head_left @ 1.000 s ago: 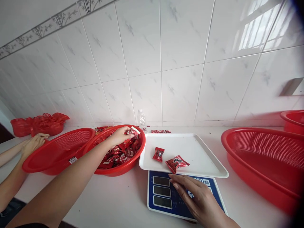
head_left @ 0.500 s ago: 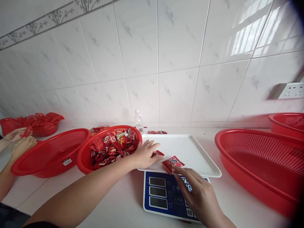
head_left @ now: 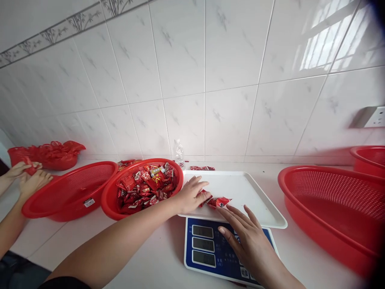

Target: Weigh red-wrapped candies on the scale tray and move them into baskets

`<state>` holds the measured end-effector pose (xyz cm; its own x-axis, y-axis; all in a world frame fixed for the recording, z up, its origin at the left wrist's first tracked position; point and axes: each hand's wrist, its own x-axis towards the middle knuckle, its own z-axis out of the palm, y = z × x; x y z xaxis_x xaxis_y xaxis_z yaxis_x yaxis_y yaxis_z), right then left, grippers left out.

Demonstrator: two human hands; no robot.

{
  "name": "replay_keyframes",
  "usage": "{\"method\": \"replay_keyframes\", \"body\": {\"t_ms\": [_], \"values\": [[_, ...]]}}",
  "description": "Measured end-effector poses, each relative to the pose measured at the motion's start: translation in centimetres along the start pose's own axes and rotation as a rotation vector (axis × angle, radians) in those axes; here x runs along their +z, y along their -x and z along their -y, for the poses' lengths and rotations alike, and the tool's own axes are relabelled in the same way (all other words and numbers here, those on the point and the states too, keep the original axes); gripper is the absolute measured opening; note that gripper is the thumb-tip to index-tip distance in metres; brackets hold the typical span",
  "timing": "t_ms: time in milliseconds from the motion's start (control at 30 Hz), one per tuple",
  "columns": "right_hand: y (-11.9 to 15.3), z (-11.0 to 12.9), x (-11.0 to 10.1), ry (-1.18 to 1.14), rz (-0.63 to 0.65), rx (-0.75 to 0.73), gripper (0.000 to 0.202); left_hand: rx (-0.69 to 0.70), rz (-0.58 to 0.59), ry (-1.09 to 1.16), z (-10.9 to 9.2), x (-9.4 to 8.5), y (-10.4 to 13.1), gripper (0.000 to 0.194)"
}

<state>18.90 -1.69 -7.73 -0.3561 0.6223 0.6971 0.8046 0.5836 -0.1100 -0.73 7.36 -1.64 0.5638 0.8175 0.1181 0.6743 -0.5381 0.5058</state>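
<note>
My left hand (head_left: 192,195) is over the left part of a white tray (head_left: 258,196), fingers stretched out. Beneath its thumb a small red packet (head_left: 202,204) shows only in part. Another red snack packet (head_left: 221,202) lies on the tray just right of it. My right hand (head_left: 248,230) hovers with fingers apart over the keypad of a blue scale (head_left: 189,241), its fingertips close to that second packet. Under the tray's front edge sits the scale, three small displays on its left side. A red basket (head_left: 111,206) full of red packets stands left of the tray.
Farther left is another red basket (head_left: 67,184), beside a person's hands (head_left: 34,178) holding something red. Red plastic bags (head_left: 57,154) lie behind. A clear bottle (head_left: 178,152) and flat packets (head_left: 202,168) are near the wall. Red baskets (head_left: 325,216) stand right.
My right hand has let go of the red packet, which now lies beside the other one, and its fingers have spread. My left hand stays over the tray. The view has shifted slightly.
</note>
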Motion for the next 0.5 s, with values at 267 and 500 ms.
{"method": "replay_keyframes", "body": {"t_ms": [267, 500], "values": [[-0.2, 0.3, -0.8, -0.087, -0.060, 0.001, 0.031, -0.418, -0.114, -0.059, 7.4, -6.8, 0.7, 0.021], [-0.2, 0.5, -0.8, -0.133, -0.112, -0.019, 0.027, -0.431, 0.309, -0.118, 9.7, -8.3, 4.0, 0.036]]}}
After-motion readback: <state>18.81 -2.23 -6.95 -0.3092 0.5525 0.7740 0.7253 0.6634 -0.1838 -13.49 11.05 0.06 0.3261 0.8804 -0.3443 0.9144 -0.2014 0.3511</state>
